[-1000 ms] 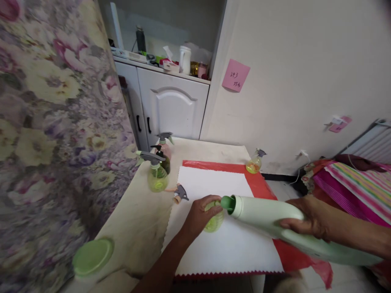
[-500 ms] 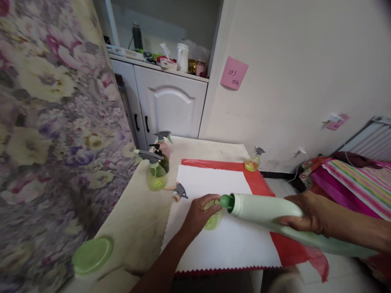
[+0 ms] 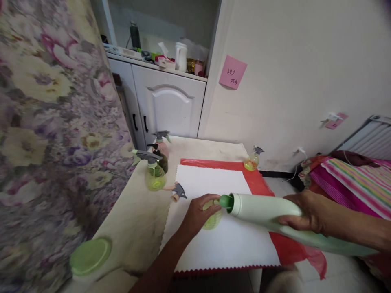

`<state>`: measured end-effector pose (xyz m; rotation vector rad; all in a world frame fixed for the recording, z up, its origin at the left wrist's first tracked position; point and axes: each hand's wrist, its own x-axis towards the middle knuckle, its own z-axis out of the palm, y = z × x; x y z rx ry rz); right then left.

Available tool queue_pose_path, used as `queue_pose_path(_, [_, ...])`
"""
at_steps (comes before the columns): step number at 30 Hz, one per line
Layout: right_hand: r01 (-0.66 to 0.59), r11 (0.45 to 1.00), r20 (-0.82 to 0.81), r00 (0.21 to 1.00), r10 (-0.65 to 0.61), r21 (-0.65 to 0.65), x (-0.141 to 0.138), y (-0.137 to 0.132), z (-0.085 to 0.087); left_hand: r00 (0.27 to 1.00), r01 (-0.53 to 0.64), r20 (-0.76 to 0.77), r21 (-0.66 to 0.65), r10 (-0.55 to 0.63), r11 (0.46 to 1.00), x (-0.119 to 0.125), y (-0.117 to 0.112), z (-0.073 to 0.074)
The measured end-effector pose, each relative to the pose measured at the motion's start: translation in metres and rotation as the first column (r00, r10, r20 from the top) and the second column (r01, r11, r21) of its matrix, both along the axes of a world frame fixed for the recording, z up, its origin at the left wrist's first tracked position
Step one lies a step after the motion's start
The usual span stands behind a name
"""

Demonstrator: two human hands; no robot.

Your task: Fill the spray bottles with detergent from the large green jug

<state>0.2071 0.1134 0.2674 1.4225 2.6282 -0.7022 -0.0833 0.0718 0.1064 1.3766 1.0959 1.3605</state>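
Observation:
My left hand [image 3: 201,211] is closed around the neck of a small clear yellow-green spray bottle without its head [image 3: 213,220], standing on a white sheet [image 3: 226,248]. In my right hand [image 3: 305,211] is a large pale green jug [image 3: 259,206], tipped on its side by its handle. The jug's dark green spout [image 3: 226,201] meets the small bottle's mouth; I cannot make out any liquid flowing. Left of my left hand, a loose grey spray head [image 3: 177,191] lies at the sheet's edge.
At the table's left stand a yellow-green spray bottle [image 3: 155,179], a dark pump bottle [image 3: 163,162] and a pink spray bottle [image 3: 161,148]. Another small spray bottle [image 3: 251,162] is back right. Red plastic [image 3: 287,248] lies beneath the sheet. A green lid [image 3: 91,255] is front left.
The whole view has shifted very slightly. Both hands keep their holds, and the jug's spout stays at the small bottle's mouth.

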Motion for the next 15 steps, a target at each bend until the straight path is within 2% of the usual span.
queue_pose_path(5, [-0.012, 0.999, 0.112, 0.994, 0.016, -0.035, -0.0027, -0.0007, 0.0058, 1.000, 0.003, -0.005, 0.002, -0.003, 1.000, -0.0004, 0.0002, -0.0004])
queue_pose_path(15, [-0.042, 0.999, 0.182, 0.983, 0.035, 0.032, -0.0007, 0.0028, 0.0062, 1.000, -0.011, -0.023, 0.020, 0.011, 1.000, 0.0007, -0.0002, -0.0006])
